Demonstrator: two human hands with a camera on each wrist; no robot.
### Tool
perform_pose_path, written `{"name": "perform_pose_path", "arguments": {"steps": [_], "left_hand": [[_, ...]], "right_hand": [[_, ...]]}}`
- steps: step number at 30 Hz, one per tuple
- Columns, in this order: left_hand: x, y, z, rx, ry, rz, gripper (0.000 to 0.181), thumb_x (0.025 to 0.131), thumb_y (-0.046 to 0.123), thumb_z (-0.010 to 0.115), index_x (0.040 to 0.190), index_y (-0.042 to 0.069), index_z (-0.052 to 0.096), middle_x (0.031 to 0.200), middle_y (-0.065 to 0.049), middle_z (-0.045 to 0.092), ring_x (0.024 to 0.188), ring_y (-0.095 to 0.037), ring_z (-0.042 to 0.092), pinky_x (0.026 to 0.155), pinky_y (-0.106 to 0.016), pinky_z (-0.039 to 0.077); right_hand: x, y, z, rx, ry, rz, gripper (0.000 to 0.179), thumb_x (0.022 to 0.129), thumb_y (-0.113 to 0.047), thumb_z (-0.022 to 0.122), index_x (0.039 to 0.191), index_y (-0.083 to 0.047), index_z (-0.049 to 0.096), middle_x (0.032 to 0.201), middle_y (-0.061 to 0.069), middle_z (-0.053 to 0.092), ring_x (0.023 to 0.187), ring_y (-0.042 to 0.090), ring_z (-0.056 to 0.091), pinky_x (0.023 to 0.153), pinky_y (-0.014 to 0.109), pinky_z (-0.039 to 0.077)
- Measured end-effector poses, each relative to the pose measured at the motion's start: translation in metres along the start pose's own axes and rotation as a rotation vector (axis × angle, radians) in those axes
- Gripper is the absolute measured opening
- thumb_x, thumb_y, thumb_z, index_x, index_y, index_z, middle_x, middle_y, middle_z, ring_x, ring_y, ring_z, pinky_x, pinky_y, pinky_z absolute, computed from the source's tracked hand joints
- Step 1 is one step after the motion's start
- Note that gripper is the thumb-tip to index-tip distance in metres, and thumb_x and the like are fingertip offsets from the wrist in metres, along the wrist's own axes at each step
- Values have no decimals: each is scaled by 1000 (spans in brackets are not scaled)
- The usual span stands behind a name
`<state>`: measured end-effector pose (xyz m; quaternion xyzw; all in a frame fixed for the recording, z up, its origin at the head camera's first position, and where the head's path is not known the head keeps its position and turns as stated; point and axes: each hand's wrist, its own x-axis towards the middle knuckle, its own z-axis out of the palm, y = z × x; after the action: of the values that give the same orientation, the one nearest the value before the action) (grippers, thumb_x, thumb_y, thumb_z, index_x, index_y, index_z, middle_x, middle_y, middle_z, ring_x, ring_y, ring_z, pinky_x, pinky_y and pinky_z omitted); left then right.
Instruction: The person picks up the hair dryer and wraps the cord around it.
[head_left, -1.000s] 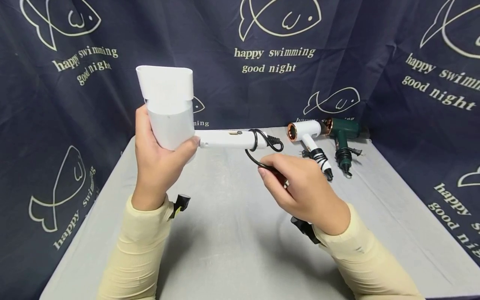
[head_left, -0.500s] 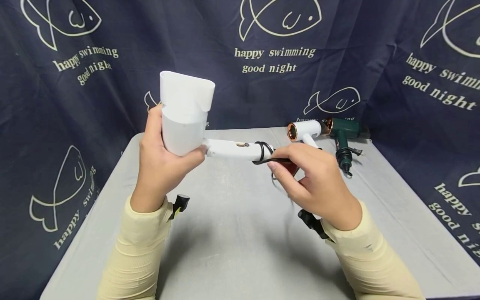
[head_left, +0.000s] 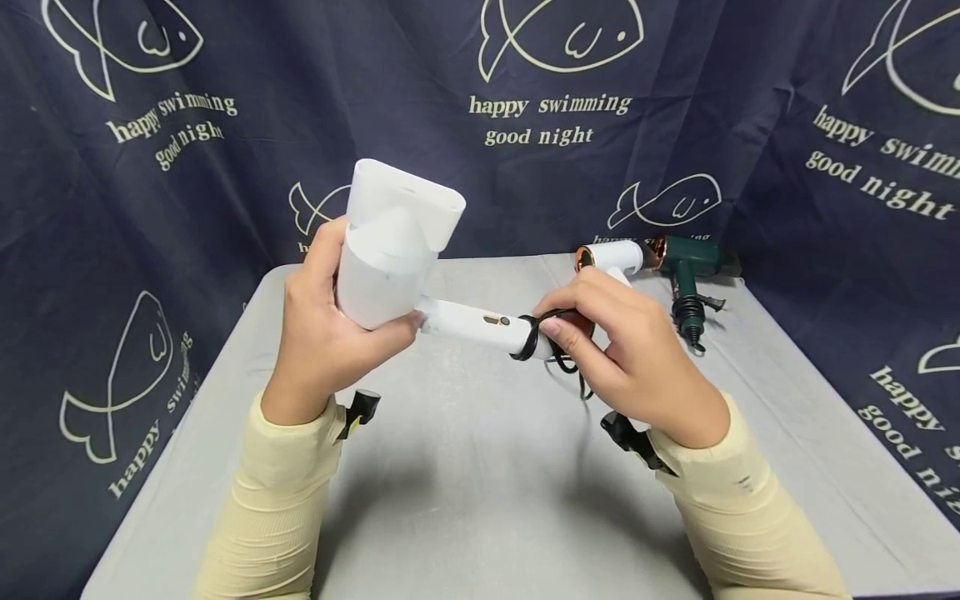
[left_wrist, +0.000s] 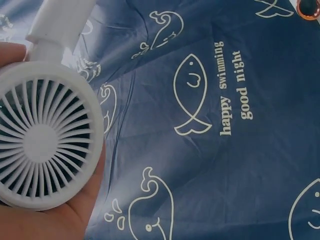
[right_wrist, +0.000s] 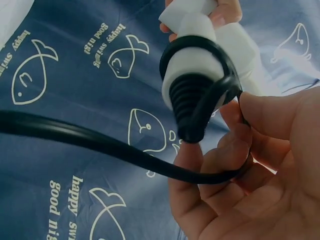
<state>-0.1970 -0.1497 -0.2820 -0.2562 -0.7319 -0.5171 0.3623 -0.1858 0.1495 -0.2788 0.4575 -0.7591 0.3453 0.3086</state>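
Observation:
My left hand (head_left: pixel 322 333) grips a white hair dryer (head_left: pixel 386 275) round its barrel, above the table, with the flat nozzle tilted up. The slatted round back (left_wrist: pixel 42 142) of the dryer faces the left wrist camera. Its handle (head_left: pixel 472 325) points right and slightly down. A black cord (head_left: pixel 528 340) loops round the handle's end, by the ribbed cord sleeve (right_wrist: pixel 187 102). My right hand (head_left: pixel 630 350) pinches the cord between thumb and fingers close to that end. In the right wrist view, a loose length of cord (right_wrist: pixel 100 147) runs off to the left.
A white hair dryer (head_left: pixel 615 257) with a copper ring stands at the back right, partly behind my right hand. Beside it is a dark green hair dryer (head_left: pixel 686 258) with its cord wound round the handle. A grey table (head_left: pixel 465 500) meets dark blue fish-print curtains (head_left: pixel 420 67).
The held dryer has moved right and down, its handle tilting lower at the right. My right hand has brought the cord round the handle's end, where the turns now sit closer together.

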Motion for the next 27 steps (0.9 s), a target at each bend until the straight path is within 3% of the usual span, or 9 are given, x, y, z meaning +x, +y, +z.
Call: {"name": "perform_pose_path", "arguments": {"steps": [12, 22, 27], "left_hand": [[0, 2, 1, -169, -61, 39, 73, 57, 4, 82, 127, -1, 61, 109, -5, 68, 94, -26, 61, 78, -34, 49], [0, 3, 1, -261, -39, 31, 79, 55, 2, 83, 130, -4, 58, 114, -9, 66, 100, -29, 59, 81, -35, 48], [1, 4, 1, -327, -21, 25, 80, 56, -2, 80, 132, -4, 57, 115, -12, 65, 96, -31, 63, 80, -36, 51]], "right_hand": [[-6, 3, -7, 156, -15, 112, 26, 88, 5, 74, 107, -13, 76, 94, -5, 66, 78, 7, 56, 70, 19, 47], [-7, 12, -4, 211, -12, 169, 25, 91, 6, 69, 105, -13, 76, 93, -5, 67, 79, 10, 55, 66, 23, 46], [-8, 19, 2, 310, -35, 212, 25, 95, 7, 64, 105, -13, 76, 90, -2, 68, 77, 12, 55, 61, 24, 47]]}}
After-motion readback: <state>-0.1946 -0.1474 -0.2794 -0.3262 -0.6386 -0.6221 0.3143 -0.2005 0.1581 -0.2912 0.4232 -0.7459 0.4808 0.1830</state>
